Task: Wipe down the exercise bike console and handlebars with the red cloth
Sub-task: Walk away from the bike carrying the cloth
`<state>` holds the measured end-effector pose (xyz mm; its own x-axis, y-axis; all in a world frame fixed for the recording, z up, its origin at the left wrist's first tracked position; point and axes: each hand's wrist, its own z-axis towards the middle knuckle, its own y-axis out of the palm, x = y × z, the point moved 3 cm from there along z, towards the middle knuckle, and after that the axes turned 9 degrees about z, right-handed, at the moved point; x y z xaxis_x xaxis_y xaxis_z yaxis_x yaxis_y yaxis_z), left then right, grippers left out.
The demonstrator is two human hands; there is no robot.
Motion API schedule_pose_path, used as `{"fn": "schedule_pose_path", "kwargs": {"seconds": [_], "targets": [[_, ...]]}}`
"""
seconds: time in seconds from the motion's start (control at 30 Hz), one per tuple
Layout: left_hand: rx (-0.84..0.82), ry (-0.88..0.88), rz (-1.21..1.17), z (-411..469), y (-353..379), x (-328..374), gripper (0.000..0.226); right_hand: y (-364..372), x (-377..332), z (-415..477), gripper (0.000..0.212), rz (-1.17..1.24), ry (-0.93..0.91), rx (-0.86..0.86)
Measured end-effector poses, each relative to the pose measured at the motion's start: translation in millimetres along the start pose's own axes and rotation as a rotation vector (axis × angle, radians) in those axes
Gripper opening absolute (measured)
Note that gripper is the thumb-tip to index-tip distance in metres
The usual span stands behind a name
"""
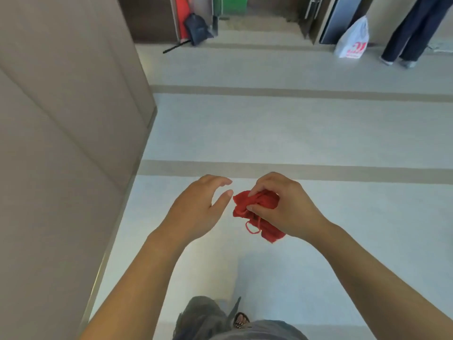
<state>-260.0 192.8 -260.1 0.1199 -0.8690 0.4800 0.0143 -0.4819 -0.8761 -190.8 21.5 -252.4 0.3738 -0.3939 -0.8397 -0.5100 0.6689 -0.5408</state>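
Currently right hand (282, 204) grips the bunched red cloth (255, 212). Left hand (196, 207) just beside it, fingers spread, holding nothing.

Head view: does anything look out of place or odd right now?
The red cloth is bunched in the right hand, with a loose loop of thread hanging below it. The left hand is open beside it. No exercise bike is in view. A black rod lies askew on the floor by the backpack.
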Motion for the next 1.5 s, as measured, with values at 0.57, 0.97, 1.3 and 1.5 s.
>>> {"fn": "schedule_pose_path", "kwargs": {"seconds": [0.57,0.97,1.3,1.5], "targets": [[-0.278,0.532,0.047,423.2,-4.9,69.7,0.033,-193.3,114.1,229.7,0.019,-0.011,0.244,0.612],[-0.393,0.642,0.027,666.5,79.6,224.5,0.032,-399.6,258.7,317.2,0.017,-0.01,0.357,0.788],[-0.426,0.637,0.023,859.9,135.2,312.6,0.032,-559.8,386.1,416.9,0.017,-0.015,0.4,0.77],[-0.44,0.694,0.016,1028.5,175.3,378.2,0.033,-668.8,470.2,513.8,0.02,-0.045,0.402,0.829]]}}
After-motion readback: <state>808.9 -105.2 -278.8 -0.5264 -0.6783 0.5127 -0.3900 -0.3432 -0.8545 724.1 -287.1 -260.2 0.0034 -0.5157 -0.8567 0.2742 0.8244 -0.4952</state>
